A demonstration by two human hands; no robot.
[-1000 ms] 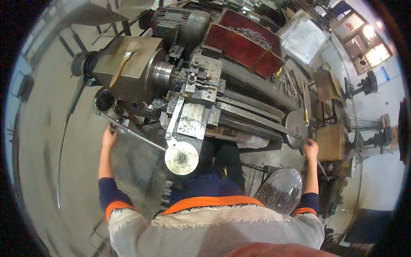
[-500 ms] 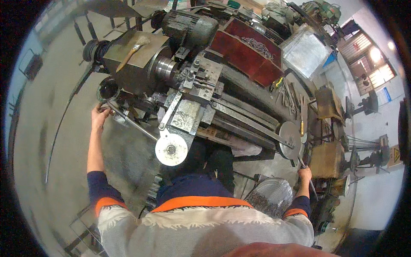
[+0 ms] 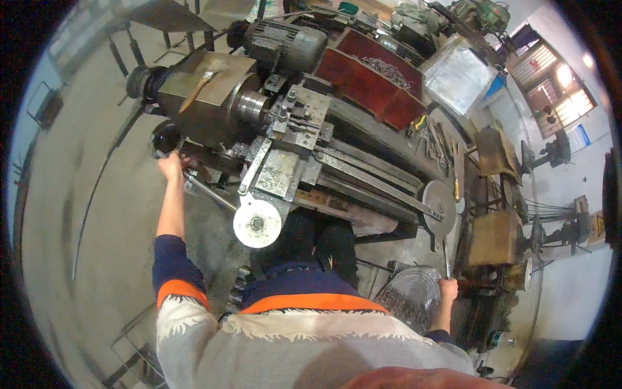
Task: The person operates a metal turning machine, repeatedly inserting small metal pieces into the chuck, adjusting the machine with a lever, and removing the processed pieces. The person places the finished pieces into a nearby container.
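A small metal lathe (image 3: 295, 139) stands in front of me. My left hand (image 3: 172, 166) is closed around the upper part of a metal rod (image 3: 210, 192), beside a dark round cup-like part (image 3: 166, 137). The rod's lower end meets a pale round disc (image 3: 257, 223) on the lathe's near side. My right hand (image 3: 447, 289) is closed around the lower end of a metal lever (image 3: 446, 258), which hangs below a grey wheel (image 3: 438, 209) at the lathe's right end. A ridged metal cylinder (image 3: 251, 105) shows by the headstock.
A wooden-handled brush (image 3: 197, 89) lies on the headstock cover. Behind the lathe are a motor (image 3: 285, 44) and a red box (image 3: 366, 81) holding small metal pieces. Hand tools (image 3: 435, 146) lie at the right. A basket-like round container (image 3: 411, 295) stands near my right hand.
My right hand has swung down and left with the lever, which now hangs nearly straight down. My left hand has shifted right and slightly up, further along the rod.
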